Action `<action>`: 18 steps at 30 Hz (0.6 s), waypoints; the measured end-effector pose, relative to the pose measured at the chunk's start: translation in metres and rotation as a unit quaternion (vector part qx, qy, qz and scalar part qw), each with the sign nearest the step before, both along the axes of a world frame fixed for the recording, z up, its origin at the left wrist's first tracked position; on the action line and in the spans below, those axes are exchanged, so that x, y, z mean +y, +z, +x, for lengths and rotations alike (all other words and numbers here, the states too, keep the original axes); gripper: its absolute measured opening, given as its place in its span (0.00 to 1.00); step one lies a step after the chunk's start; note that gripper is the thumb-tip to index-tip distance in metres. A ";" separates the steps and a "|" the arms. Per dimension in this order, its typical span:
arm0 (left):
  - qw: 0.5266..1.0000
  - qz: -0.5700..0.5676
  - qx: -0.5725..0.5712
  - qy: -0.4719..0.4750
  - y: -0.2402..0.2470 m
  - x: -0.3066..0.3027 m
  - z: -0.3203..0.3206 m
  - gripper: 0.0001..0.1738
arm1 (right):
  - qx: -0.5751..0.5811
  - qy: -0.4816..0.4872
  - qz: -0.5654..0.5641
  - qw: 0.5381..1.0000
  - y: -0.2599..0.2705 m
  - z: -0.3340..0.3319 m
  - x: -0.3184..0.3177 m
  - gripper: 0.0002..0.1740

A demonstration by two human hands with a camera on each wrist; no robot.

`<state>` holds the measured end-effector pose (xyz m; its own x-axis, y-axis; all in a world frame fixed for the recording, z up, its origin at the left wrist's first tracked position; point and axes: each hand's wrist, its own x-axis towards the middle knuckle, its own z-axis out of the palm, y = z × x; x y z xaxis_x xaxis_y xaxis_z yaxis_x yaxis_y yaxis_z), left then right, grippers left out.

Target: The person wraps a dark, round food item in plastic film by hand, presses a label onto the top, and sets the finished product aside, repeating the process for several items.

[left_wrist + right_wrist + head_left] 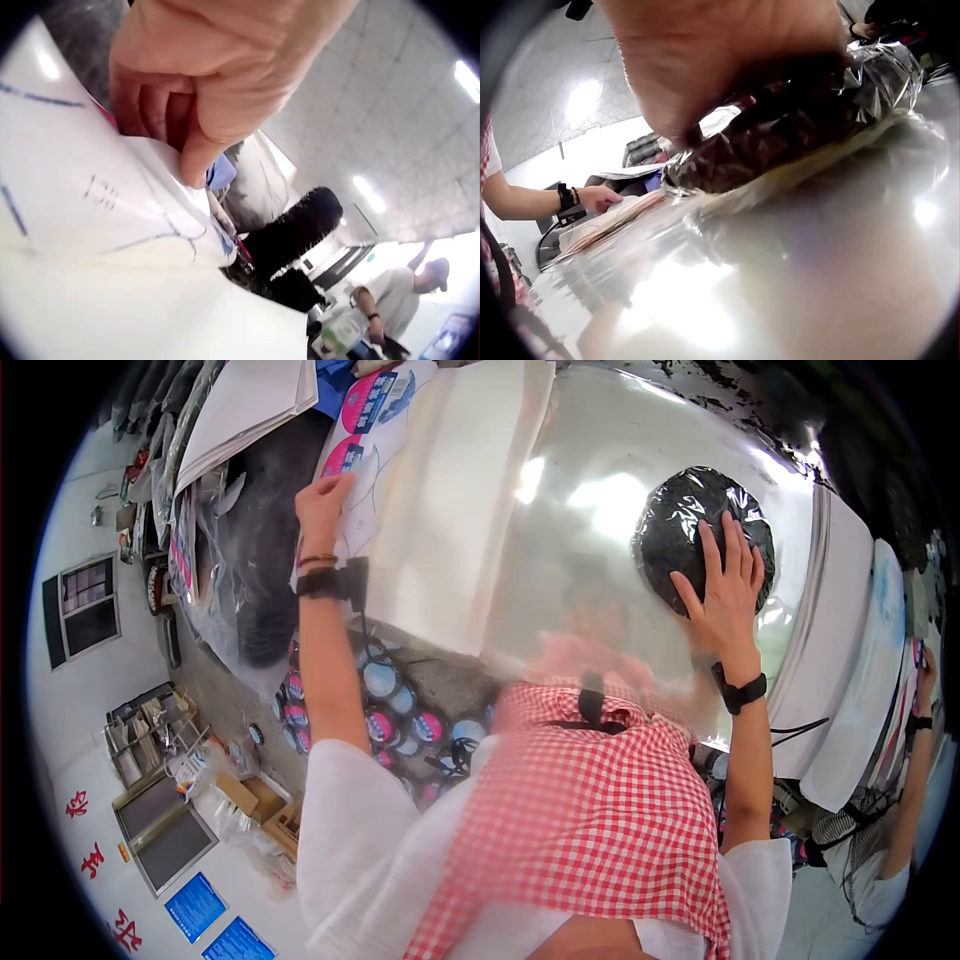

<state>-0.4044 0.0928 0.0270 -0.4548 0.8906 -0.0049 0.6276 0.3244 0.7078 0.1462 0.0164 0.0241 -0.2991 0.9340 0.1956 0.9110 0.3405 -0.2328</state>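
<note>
In the head view my right hand point(728, 595) lies with spread fingers on a round black bundle in clear plastic point(665, 540), which rests on a glossy clear plastic sheet point(570, 550). The right wrist view shows the crinkled wrapping point(780, 142) under that hand point(727, 60). Further left, my left hand point(322, 515) pinches the edge of a white printed sheet point(365, 510) with blue lines. Close up in the left wrist view, thumb and fingers of the left hand point(217, 82) grip the sheet's folded edge point(161, 172). Cream sheets point(450, 500) lie between the hands.
Dark material under clear plastic point(270, 550) lies beyond the left hand. White sheets point(850, 600) are layered at the right. Round pink and blue labelled items point(400, 710) sit below the work surface. Another person's arm point(915, 770) shows at the far right.
</note>
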 end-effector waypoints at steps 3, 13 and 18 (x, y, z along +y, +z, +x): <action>0.973 0.017 -0.229 0.029 0.011 -0.007 -0.055 0.15 | 0.048 -0.011 0.006 0.999 0.005 0.014 0.000 0.37; 0.798 0.443 -0.403 -0.075 0.162 -0.107 0.054 0.23 | 0.584 -0.234 -0.147 0.763 0.000 0.053 -0.029 0.39; 0.853 0.300 0.174 -0.389 0.059 -0.080 0.339 0.26 | 0.643 -0.197 -0.140 0.726 -0.025 0.041 -0.018 0.37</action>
<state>-0.0658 0.0126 0.0857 0.3947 0.7185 0.5728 0.6942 -0.6415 0.3263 0.1876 -0.0012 -0.0007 0.2645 0.9543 -0.1389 -0.1082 -0.1137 -0.9876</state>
